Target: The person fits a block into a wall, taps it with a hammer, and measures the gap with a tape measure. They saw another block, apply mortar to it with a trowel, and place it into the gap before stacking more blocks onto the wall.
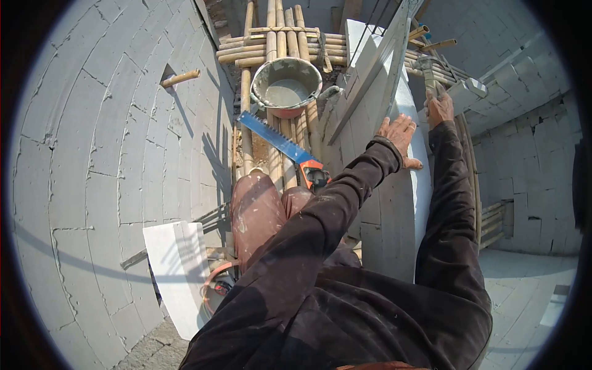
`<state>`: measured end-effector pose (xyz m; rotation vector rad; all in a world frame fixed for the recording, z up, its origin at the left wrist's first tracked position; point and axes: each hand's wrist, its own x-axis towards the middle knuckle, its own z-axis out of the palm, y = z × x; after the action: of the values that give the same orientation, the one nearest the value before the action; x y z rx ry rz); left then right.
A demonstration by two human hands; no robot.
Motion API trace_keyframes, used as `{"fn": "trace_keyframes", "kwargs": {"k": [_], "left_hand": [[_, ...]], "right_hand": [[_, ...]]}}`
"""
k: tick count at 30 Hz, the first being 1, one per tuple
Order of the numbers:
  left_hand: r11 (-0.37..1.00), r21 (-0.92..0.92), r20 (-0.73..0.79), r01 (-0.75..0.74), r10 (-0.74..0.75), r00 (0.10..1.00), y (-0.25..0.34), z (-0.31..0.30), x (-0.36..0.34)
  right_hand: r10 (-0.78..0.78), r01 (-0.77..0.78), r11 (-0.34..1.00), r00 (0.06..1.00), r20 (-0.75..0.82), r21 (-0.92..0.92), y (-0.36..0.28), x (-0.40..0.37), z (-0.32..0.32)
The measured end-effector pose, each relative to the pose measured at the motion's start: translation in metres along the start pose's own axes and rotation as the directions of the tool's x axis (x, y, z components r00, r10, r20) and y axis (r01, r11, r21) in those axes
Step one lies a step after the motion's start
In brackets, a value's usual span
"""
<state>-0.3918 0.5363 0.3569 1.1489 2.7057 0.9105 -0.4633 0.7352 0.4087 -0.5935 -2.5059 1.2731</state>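
My left hand lies with fingers spread on the top of a light grey block wall. A long straight metal bar slants just ahead of its fingertips. Beyond it, on the wall's far right side, my right hand is closed around the handle of a mortar-grey, mallet-like tool; its exact kind is hard to make out. A handsaw with a blue blade and orange-black handle rests by my knees. Ahead of it stands a mortar-smeared bucket holding grey, wet-looking material.
Bamboo poles form the scaffold under me. A tall block wall rises on the left, with a bamboo stub sticking out. A white block piece leans at lower left, near an orange-rimmed container.
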Motion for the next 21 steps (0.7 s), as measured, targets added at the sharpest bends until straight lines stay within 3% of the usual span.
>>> {"fn": "trace_keyframes", "kwargs": {"k": [1, 2, 3, 4, 5, 6, 8, 12, 15, 16, 18, 21], "left_hand": [[1.000, 0.021, -0.002, 0.006, -0.006, 1.000, 0.000, -0.002, 0.000], [0.999, 0.040, -0.001, 0.007, -0.007, 1.000, -0.001, 0.001, 0.001], [0.998, 0.057, -0.015, 0.000, 0.001, 1.000, -0.002, 0.003, 0.003], [0.999, 0.046, 0.004, -0.021, 0.021, 1.000, -0.001, 0.003, 0.003], [0.998, 0.063, 0.033, -0.002, 0.000, 0.999, 0.001, -0.002, 0.003], [0.996, 0.082, 0.055, 0.017, -0.021, 0.998, 0.001, -0.005, 0.005], [0.998, 0.066, 0.020, -0.013, 0.012, 1.000, 0.000, 0.003, 0.005], [0.999, -0.012, -0.056, -0.052, 0.052, 0.997, -0.006, 0.011, 0.001], [0.969, -0.187, -0.207, 0.158, -0.197, 0.958, -0.003, 0.019, -0.013], [0.972, -0.183, -0.201, 0.149, -0.186, 0.962, -0.007, 0.025, -0.011], [0.917, -0.398, -0.257, 0.024, -0.137, 0.957, -0.014, 0.040, -0.009], [0.921, -0.389, -0.276, 0.030, -0.147, 0.950, -0.010, 0.039, -0.009]], "right_hand": [[-0.054, 0.049, 0.992, 0.998, -0.040, -0.119, -0.003, -0.010, 0.001], [-0.035, 0.028, 0.992, 0.998, -0.053, -0.122, 0.003, -0.015, 0.001], [-0.271, 0.212, 0.902, 0.956, -0.112, -0.377, 0.009, -0.018, 0.000], [-0.495, 0.338, 0.711, 0.863, -0.098, -0.616, 0.015, -0.025, -0.002], [-0.436, 0.334, 0.761, 0.898, -0.057, -0.557, 0.001, -0.049, -0.005], [-0.339, 0.260, 0.741, 0.941, -0.010, -0.619, -0.011, -0.069, -0.008], [-0.304, 0.281, 0.675, 0.948, 0.089, -0.682, -0.008, -0.080, -0.014], [-0.260, 0.235, 0.729, 0.964, 0.057, -0.643, -0.008, -0.094, -0.028], [-0.329, 0.278, 0.760, 0.944, 0.020, -0.588, -0.018, -0.110, -0.041], [-0.406, 0.338, 0.759, 0.914, 0.000, -0.556, -0.021, -0.117, -0.047], [-0.466, 0.384, 0.756, 0.885, -0.023, -0.531, -0.023, -0.134, -0.052], [-0.542, 0.432, 0.747, 0.836, -0.087, -0.505, -0.021, -0.152, -0.053]]}}
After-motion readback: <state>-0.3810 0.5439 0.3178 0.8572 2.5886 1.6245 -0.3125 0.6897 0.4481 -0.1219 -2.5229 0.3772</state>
